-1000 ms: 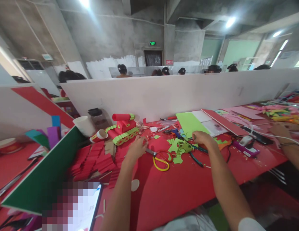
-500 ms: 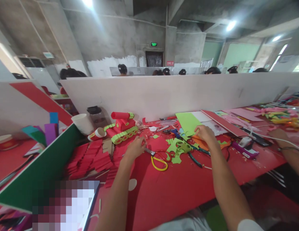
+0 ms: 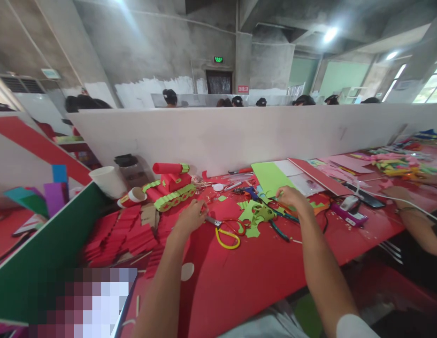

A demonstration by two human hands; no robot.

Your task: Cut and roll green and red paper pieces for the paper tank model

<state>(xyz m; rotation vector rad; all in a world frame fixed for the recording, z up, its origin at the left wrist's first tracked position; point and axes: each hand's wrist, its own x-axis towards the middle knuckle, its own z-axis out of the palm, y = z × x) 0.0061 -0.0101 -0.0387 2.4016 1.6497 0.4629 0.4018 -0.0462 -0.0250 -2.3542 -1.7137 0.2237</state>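
Observation:
My left hand is over the red table, its fingers curled together close to the blade tips of the scissors. The scissors have one yellow and one red handle loop. What the left fingers hold, if anything, is too small to make out. Further right, my right hand has its fingers pinched at the edge of a pile of light green cut scraps, and its fingertips are partly hidden. Behind my left hand stands a red and green paper model tank. Dark green-handled pliers lie beside the scraps.
Stacked red folded strips lie left, beside a green divider board. A paper roll and cup stand behind. A light green sheet lies near the white partition. At right are a purple box and another person's arm.
The camera view has turned slightly, so everything sits a little further left. Both hands keep nearly the same places over the table, with their fingers still curled.

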